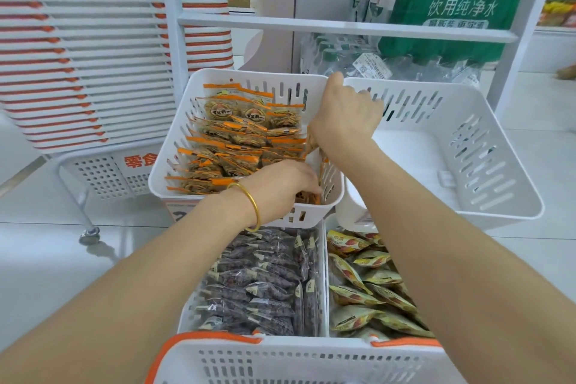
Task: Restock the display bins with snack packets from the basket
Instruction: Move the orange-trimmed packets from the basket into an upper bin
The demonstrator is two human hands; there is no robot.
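Pinching orange packets (237,134), left hand (280,187), right hand (346,115) gripping bin (255,74) rim

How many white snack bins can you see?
4. Top left bin holds orange packets, top right bin is empty, bottom left bin holds dark packets, bottom right bin holds yellow packets. More may be hidden.

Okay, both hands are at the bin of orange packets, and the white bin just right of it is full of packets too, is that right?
Not quite. The head view shows the white bin right of it is empty, its floor bare. The rest holds: the left hand and the right hand are both at the bin of orange packets.
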